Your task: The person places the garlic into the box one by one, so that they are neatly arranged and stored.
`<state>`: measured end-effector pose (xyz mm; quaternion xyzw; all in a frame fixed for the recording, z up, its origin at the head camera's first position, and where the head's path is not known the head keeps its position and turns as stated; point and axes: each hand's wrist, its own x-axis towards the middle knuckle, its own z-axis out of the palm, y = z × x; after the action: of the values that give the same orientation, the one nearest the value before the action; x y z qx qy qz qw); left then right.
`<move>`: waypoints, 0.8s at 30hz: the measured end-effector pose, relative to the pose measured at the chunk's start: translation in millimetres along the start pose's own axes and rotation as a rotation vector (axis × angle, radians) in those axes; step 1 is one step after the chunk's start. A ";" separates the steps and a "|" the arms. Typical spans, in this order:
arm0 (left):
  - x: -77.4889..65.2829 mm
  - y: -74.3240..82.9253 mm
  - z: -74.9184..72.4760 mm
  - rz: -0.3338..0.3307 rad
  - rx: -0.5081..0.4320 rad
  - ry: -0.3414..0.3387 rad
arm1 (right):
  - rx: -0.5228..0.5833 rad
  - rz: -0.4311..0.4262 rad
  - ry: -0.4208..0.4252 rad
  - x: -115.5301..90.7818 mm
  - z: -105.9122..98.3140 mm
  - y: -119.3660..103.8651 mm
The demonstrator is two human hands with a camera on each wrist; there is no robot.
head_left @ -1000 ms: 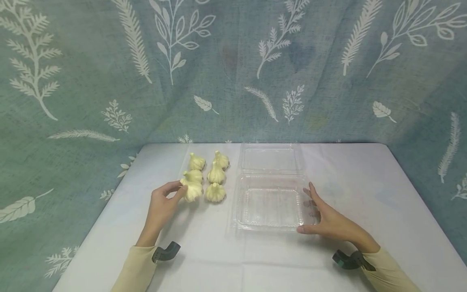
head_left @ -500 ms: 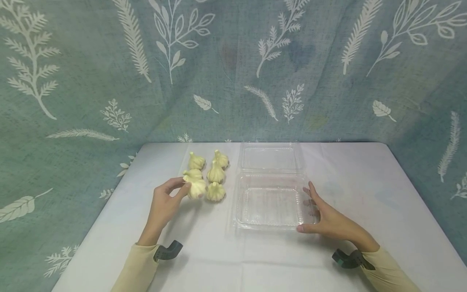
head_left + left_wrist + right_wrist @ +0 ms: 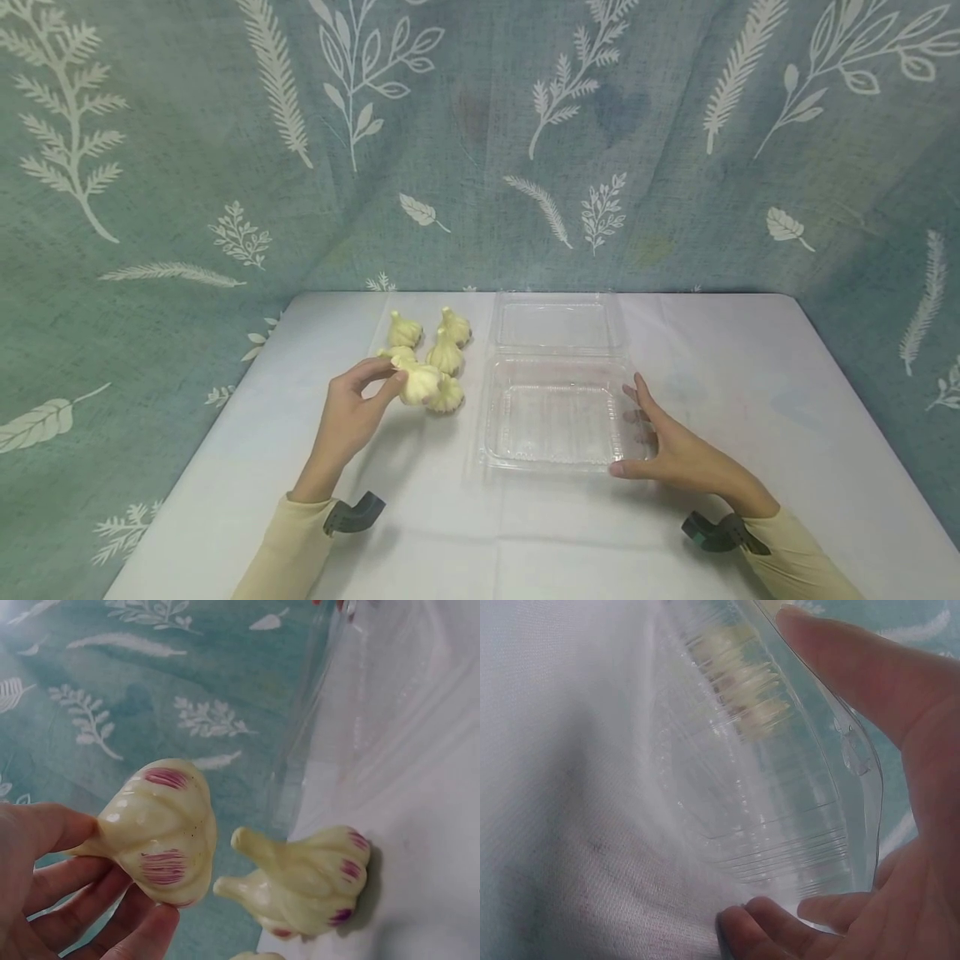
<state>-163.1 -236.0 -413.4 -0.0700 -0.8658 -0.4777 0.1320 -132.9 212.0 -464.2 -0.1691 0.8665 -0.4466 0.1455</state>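
Observation:
My left hand (image 3: 356,412) pinches a garlic bulb (image 3: 422,384) by its stem, raised over the other bulbs. Purple streaks mark the pale held bulb (image 3: 169,832) in the left wrist view. Behind and below it, several more garlic bulbs (image 3: 445,357) stand in two rows on the table, partly covered by the held one. A clear plastic clamshell container (image 3: 555,462) lies with its lid (image 3: 557,346) folded back, and its base has nothing in it. My right hand (image 3: 682,458) holds the right side of the base, thumb at the front corner, fingers along the outer wall (image 3: 862,825).
A white cloth (image 3: 450,517) covers the table. A green-blue curtain with white leaf prints (image 3: 480,167) hangs behind and at both sides. Dark wrist mounts (image 3: 354,513) sit on both cream sleeves (image 3: 288,546).
My left hand has carried the garlic bulb to the right and slightly up, so it now overlaps the front bulb of the right row. My right hand and the container have stayed in place.

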 end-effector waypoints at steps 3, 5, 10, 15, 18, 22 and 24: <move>-0.2 5.1 1.9 0.009 -0.014 -0.008 | 0.001 -0.001 0.000 0.0 -0.3 0.1; -0.2 8.0 3.7 0.012 -0.020 -0.013 | -0.003 -0.002 0.001 0.0 -0.5 0.4; -0.3 16.0 9.3 0.017 -0.042 -0.027 | -0.010 0.002 0.007 0.4 -0.7 0.8; -1.0 24.6 15.9 0.039 -0.080 -0.056 | -0.022 0.010 0.011 0.5 -0.4 -0.3; -1.4 30.0 20.0 0.041 -0.101 -0.070 | -0.026 0.009 0.012 0.5 -0.1 -0.5; -1.2 36.7 25.8 0.036 -0.145 -0.091 | -0.028 0.008 0.010 0.4 -0.1 -0.1; -0.9 39.9 29.1 0.041 -0.169 -0.100 | -0.027 0.008 0.007 0.4 -0.4 0.0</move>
<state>-157.1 -190.1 -396.3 -0.1224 -0.8262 -0.5422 0.0920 -133.4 212.1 -464.0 -0.1660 0.8736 -0.4348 0.1420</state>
